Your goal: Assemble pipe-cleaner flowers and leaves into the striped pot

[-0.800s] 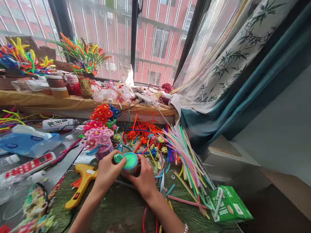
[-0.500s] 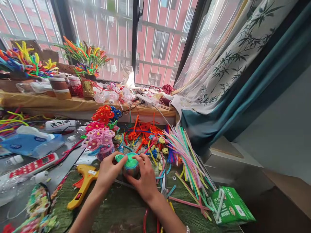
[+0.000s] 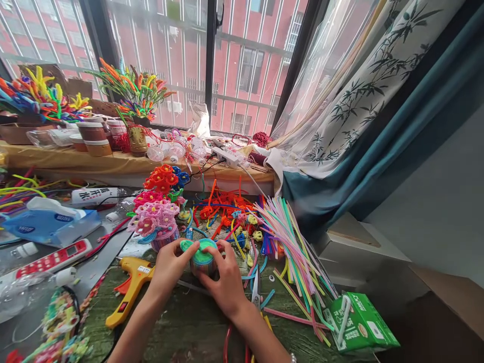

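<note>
A small round pot with a light-blue rim and a green top stands on the table between my hands. My right hand is wrapped round its right side, with fingertips over the rim and on the green top. At the pot's left edge, my left hand pinches a green fuzzy coil, its thumb and forefinger pressed together. Whether the coil is joined to the pot is hard to make out. Just behind stands a pot of pink and red pipe-cleaner flowers.
A yellow glue gun lies left of my hands. Scissors rest to the right, near a bundle of pastel pipe cleaners. A green carton sits at the right edge, a tissue pack at the left.
The view has shifted very slightly. My fingers have moved only a little around the pot, and both hands keep their hold.
</note>
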A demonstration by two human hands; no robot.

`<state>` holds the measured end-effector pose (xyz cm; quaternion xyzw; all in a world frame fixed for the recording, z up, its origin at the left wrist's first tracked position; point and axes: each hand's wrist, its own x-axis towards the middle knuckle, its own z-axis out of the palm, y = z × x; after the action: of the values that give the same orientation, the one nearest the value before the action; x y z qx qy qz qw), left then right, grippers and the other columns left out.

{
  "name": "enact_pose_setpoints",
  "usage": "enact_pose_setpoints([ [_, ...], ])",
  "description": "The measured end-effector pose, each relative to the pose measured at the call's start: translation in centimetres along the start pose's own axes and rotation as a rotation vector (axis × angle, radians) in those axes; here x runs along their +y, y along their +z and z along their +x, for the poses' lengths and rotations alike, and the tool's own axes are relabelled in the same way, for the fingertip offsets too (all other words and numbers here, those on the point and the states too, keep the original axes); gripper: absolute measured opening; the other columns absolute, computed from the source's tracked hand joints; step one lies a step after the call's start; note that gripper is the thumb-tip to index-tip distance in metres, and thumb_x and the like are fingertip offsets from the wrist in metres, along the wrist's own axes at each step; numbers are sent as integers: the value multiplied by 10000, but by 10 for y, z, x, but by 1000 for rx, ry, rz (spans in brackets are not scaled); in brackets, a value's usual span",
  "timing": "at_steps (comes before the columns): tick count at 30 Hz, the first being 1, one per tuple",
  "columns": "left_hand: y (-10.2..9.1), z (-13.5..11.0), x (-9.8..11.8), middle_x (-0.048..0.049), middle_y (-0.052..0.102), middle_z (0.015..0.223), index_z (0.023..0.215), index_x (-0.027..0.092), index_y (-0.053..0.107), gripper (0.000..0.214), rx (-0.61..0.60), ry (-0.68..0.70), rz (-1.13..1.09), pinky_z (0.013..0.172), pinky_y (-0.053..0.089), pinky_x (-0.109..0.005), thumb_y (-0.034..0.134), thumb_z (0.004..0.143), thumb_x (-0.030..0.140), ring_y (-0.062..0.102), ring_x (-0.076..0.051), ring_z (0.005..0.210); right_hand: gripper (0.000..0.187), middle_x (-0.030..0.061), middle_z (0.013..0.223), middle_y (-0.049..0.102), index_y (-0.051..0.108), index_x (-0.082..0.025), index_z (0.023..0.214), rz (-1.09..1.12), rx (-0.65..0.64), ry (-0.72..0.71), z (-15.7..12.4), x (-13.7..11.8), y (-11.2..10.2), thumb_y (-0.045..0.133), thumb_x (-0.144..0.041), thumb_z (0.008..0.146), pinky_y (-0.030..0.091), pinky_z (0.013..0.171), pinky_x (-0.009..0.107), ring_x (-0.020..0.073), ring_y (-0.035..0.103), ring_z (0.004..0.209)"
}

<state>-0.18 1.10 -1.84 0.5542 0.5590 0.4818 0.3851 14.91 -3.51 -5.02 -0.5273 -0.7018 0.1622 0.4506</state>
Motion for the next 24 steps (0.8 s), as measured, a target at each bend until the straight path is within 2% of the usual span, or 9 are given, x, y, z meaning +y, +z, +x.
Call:
enact_pose_setpoints([
  [4, -1, 0, 0, 1, 596, 556, 565, 186, 621, 541, 11, 3, -2, 503, 384, -236, 723, 582, 717, 496, -140, 553, 447, 87, 1285, 554, 654, -266, 1210, 5, -6, 4, 0, 1, 1, 796, -208, 791, 514, 1025, 370, 266, 597, 1190],
  [8, 0, -1, 4, -15, 654, 612, 618, 186, 671, 515, 26, 12, -4, 544, 424, -246, 729, 585, 696, 544, -159, 603, 495, 96, 1293, 550, 631, -252, 1234, 15, -1, 26, 1, 3, 2, 802, -200, 773, 518, 1022, 378, 271, 601, 1187],
  [12, 1, -2, 5, -18, 664, 620, 645, 180, 694, 513, 33, 10, -1, 565, 440, -253, 734, 584, 688, 555, -163, 613, 469, 94, 1286, 551, 643, -260, 1226, -1, -19, 13, 0, 2, 1, 792, -202, 785, 524, 1012, 390, 273, 605, 1171],
  [24, 3, -4, 5, 24, 531, 536, 540, 198, 548, 584, 40, 30, 32, 502, 360, -233, 701, 575, 761, 433, -123, 548, 477, 99, 1310, 551, 658, -280, 1256, -44, -32, -31, 0, 1, -2, 792, -207, 804, 532, 1020, 385, 274, 604, 1199],
])
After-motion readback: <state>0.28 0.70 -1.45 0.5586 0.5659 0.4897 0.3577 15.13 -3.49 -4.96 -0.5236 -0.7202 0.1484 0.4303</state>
